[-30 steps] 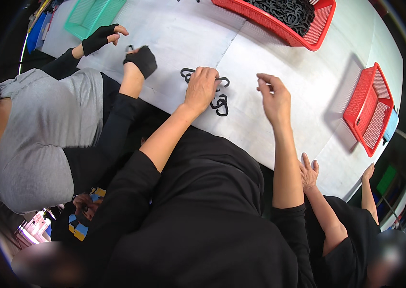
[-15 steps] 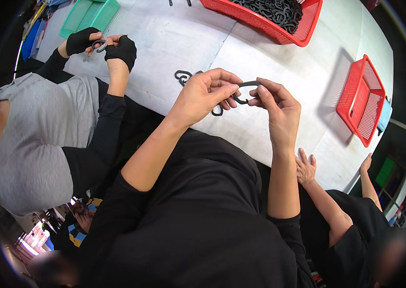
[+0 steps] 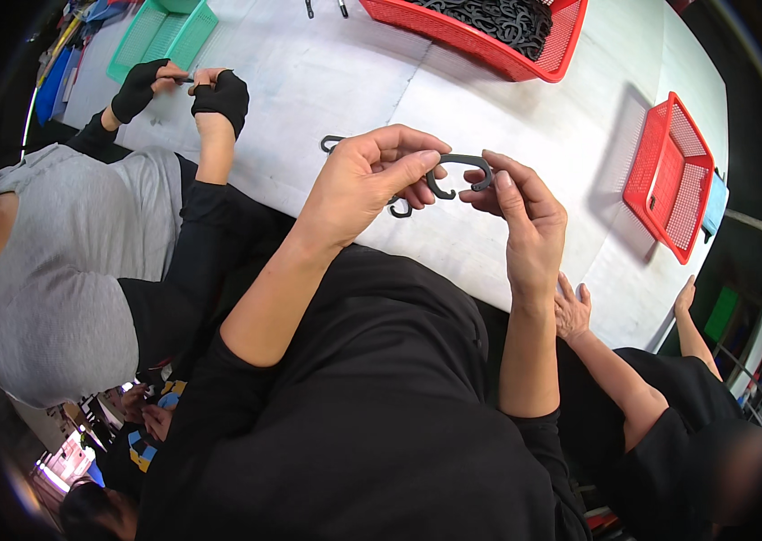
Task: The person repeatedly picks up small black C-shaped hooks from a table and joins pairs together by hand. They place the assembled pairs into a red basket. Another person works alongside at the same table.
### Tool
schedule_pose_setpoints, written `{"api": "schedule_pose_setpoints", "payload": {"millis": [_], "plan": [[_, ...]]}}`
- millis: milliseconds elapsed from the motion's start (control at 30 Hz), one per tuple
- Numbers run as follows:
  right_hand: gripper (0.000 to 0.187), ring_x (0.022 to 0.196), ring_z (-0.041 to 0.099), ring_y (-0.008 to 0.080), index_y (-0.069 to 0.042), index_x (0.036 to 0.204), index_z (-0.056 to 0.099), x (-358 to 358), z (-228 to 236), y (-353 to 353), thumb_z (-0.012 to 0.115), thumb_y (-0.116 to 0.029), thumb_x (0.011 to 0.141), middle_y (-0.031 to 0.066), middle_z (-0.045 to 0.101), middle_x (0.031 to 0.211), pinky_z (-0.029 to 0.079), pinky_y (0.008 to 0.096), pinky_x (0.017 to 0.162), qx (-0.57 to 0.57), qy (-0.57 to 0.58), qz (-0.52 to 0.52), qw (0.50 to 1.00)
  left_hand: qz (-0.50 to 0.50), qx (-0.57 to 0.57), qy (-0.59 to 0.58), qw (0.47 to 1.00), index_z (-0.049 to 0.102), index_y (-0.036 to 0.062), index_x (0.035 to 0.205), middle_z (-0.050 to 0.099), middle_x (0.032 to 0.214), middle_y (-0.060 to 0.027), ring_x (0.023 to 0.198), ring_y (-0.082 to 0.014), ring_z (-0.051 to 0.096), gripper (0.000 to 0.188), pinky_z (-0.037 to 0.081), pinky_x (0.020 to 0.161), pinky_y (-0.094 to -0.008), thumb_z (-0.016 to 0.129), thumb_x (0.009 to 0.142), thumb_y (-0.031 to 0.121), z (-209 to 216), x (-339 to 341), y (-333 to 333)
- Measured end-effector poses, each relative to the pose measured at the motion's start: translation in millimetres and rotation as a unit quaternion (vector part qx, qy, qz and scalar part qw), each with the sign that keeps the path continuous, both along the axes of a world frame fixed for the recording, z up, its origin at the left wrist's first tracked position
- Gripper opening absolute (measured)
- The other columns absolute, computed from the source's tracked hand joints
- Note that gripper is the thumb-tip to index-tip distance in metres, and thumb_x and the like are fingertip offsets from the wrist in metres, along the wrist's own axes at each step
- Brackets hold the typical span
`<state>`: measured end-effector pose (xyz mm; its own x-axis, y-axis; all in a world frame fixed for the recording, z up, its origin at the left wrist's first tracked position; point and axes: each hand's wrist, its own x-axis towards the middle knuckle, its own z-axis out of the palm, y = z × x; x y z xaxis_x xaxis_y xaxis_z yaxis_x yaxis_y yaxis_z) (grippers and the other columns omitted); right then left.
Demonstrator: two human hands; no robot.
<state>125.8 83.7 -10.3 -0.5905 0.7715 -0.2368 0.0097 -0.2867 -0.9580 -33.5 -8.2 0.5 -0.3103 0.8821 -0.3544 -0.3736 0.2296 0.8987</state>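
Middle of the desk [image 3: 525,117], just above the near edge, both hands are on the same bit of plastic-looking kit: a black clip [image 3: 464,160], roughly C-shaped, with the gap facing the near side. Left hand [image 3: 363,180] has its left end pinched between thumb and index, the other fingers curled loosely behind. Right hand [image 3: 530,212] is pinching the right end, thumb on the near face, the rest of its fingers bent behind.

More black pieces [image 3: 401,209] lie on the desk, partly hidden behind the left hand, so can't give you a count. Far side, a red basket [image 3: 570,41] is heaped with similar black bits. Another red basket [image 3: 670,176] sits over on the right, and there's a green basket [image 3: 160,41] far left.

Label-wise, if the clip has any lettering, it's too small to make out; same goes for the baskets' mesh sides.

Left neighbour in a grey top [image 3: 74,270] wears black fingerless gloves [image 3: 220,97] and has something thin between both hands. On the right, another person's hand [image 3: 572,311] rests at the near edge.
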Motion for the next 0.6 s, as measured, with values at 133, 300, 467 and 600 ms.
{"api": "schedule_pose_setpoints", "payload": {"millis": [133, 300, 467, 600], "plan": [[0.023, 0.085, 0.062, 0.0157, 0.002, 0.107, 0.06, -1, -1, 0, 0.055, 0.002, 0.085, 0.0096, 0.062, 0.098, 0.051, 0.0266, 0.074, 0.089, -0.016, -0.006, 0.996, 0.005, 0.007, -0.008, 1.0, 0.06, 0.0003, 0.103, 0.063, 0.083, -0.006, 0.065, -0.0083, 0.058, 0.019, 0.048, 0.061, -0.0208, 0.055, 0.09, 0.012, 0, -1, 1], [0.019, 0.086, 0.061, 0.0167, 0.004, 0.099, 0.06, 0, -16, -3, 0.057, 0.009, 0.081, 0.0109, 0.061, 0.097, 0.051, 0.0264, 0.076, 0.216, -0.049, 0.039, 0.974, -0.005, 0.038, -0.006, 0.999, 0.06, 0.0006, 0.101, 0.062, 0.078, -0.0047, 0.063, -0.0093, 0.06, 0.021, 0.05, 0.056, -0.022, 0.052, 0.092, 0.018, -15, -4, -8], [0.02, 0.072, 0.058, 0.0136, 0.004, 0.094, 0.056, 7, -16, 7, 0.05, -0.014, 0.092, 0.0092, 0.061, 0.08, 0.047, 0.0267, 0.071, 0.2, -0.138, -0.003, 0.97, 0.007, 0.123, 0.146, 0.981, 0.061, -0.0015, 0.086, 0.061, 0.061, -0.0104, 0.052, -0.0152, 0.06, 0.014, 0.047, 0.05, -0.0277, 0.059, 0.083, 0.012, -26, 16, 15], [0.024, 0.063, 0.053, 0.0125, -0.001, 0.087, 0.053, -2, -21, 7, 0.048, -0.023, 0.095, 0.0055, 0.053, 0.068, 0.044, 0.0254, 0.067, 0.157, -0.076, 0.017, 0.985, 0.09, 0.093, 0.203, 0.971, 0.057, -0.0025, 0.075, 0.057, 0.056, -0.0161, 0.049, -0.0254, 0.057, 0.02, 0.043, 0.049, -0.0341, 0.056, 0.084, 0.015, -25, 28, 8]]}}
